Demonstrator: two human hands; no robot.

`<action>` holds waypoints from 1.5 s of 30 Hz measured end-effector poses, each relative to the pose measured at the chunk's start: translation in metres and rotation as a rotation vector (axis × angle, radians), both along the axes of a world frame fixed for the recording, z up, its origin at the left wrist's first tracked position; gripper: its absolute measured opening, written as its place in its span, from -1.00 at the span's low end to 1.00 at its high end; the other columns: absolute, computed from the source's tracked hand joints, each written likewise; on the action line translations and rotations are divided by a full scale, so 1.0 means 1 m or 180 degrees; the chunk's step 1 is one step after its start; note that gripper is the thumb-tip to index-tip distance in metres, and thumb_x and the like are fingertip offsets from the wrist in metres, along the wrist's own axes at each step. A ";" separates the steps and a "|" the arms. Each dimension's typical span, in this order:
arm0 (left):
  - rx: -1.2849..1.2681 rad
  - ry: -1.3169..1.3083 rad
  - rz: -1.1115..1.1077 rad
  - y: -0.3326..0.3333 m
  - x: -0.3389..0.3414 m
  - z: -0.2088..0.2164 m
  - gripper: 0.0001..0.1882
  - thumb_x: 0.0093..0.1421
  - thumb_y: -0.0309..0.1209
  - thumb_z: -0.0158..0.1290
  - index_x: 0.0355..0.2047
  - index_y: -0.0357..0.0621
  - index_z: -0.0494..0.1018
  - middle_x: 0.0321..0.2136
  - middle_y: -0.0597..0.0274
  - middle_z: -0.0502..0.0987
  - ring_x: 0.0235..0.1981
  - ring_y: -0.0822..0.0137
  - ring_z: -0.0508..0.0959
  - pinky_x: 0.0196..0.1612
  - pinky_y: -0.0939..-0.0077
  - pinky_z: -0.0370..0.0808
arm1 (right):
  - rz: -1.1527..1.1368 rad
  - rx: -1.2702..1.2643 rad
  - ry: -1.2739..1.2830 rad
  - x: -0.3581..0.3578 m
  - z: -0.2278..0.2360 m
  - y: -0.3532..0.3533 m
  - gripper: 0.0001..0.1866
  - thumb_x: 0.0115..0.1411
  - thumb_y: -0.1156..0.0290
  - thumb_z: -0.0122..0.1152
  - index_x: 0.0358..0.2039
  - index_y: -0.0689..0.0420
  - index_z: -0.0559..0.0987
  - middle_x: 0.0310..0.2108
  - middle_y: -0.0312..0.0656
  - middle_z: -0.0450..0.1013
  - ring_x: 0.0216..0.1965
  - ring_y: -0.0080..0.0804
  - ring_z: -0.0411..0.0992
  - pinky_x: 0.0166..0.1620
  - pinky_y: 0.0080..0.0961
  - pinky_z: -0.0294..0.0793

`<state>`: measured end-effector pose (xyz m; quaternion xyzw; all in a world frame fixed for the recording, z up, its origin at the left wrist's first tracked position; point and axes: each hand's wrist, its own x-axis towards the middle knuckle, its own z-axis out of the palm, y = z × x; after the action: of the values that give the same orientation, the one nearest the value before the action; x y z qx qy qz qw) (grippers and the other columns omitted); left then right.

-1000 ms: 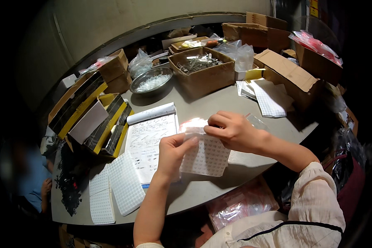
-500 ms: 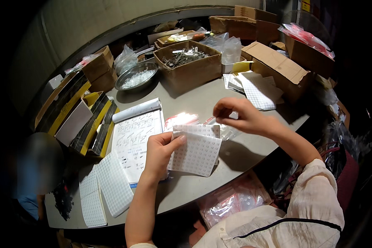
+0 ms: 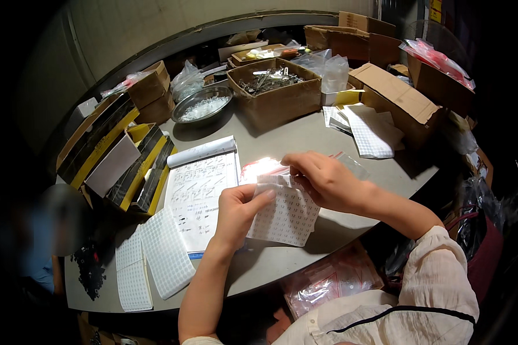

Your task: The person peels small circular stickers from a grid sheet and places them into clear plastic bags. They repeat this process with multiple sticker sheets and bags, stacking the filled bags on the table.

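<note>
My left hand (image 3: 235, 214) grips a small stack of white sticker sheets (image 3: 285, 221) printed with rows of small marks, thumb on top. Over the upper right corner of that stack my right hand (image 3: 335, 179) has its fingers bent and closed on the sheet's edge; the fingertips are partly hidden. Just behind the sheets lies a pile of clear plastic zip bags (image 3: 262, 168) with red edges, shining under the light. Another clear bag (image 3: 351, 164) shows beyond my right hand. An open notepad (image 3: 198, 190) with handwritten pages lies left of my left hand.
More sticker sheets lie at the front left (image 3: 166, 253) and back right (image 3: 371, 129). A metal bowl (image 3: 181, 118) of clear small pieces stands beside a carton (image 3: 279, 103) of metal parts. Black-and-yellow boxes (image 3: 147, 167) line the left. A blurred person (image 3: 40, 241) is at far left.
My right hand has come down and left from above the bags to the upper right corner of the sticker sheets. My left hand still holds them; the whole view has shifted slightly.
</note>
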<state>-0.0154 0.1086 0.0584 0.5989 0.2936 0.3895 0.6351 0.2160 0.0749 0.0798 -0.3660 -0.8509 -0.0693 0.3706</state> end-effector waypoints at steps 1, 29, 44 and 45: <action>-0.0028 -0.0016 0.0015 0.000 0.000 -0.001 -0.74 0.23 -0.43 0.21 -0.18 -0.42 0.64 -0.37 0.17 0.67 -0.40 0.50 0.59 -0.28 0.61 0.51 | -0.0027 0.0114 -0.0089 -0.001 0.000 -0.002 -0.56 0.11 0.70 0.24 0.03 0.25 0.43 -0.33 -0.09 0.46 -0.32 -0.14 0.48 -0.25 -0.31 0.52; 0.0212 0.0054 0.0620 0.013 -0.008 0.004 -0.77 0.24 -0.40 0.19 -0.21 -0.35 0.65 -0.39 0.23 0.67 -0.38 0.53 0.57 -0.22 0.63 0.47 | -0.2174 -0.1806 -0.1013 0.151 -0.024 0.020 -0.36 0.11 0.36 0.41 0.10 0.15 0.24 -0.40 0.07 0.54 -0.28 0.10 0.53 -0.23 -0.12 0.48; 0.0183 0.0011 0.0662 0.012 -0.009 0.007 -0.73 0.19 -0.32 0.24 -0.24 -0.31 0.66 -0.40 0.25 0.66 -0.37 0.53 0.54 -0.12 0.59 0.39 | -0.2565 -0.2689 -0.1908 0.128 -0.010 0.020 -0.59 0.11 0.10 0.40 -0.30 0.25 0.64 -0.32 0.06 0.59 -0.20 0.05 0.57 -0.17 -0.12 0.53; 0.0176 0.0016 0.0668 0.011 -0.010 0.007 -0.73 0.19 -0.32 0.24 -0.24 -0.31 0.66 -0.40 0.25 0.66 -0.37 0.53 0.54 -0.12 0.59 0.39 | -0.2533 -0.2569 -0.2026 0.128 -0.005 0.017 -0.59 0.12 0.10 0.40 -0.29 0.25 0.62 -0.36 0.04 0.58 -0.24 0.04 0.56 -0.20 -0.15 0.52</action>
<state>-0.0257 0.1197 0.0650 0.5832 0.3454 0.4603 0.5733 0.3437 0.0916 0.0745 -0.7252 -0.6776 0.0188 -0.1203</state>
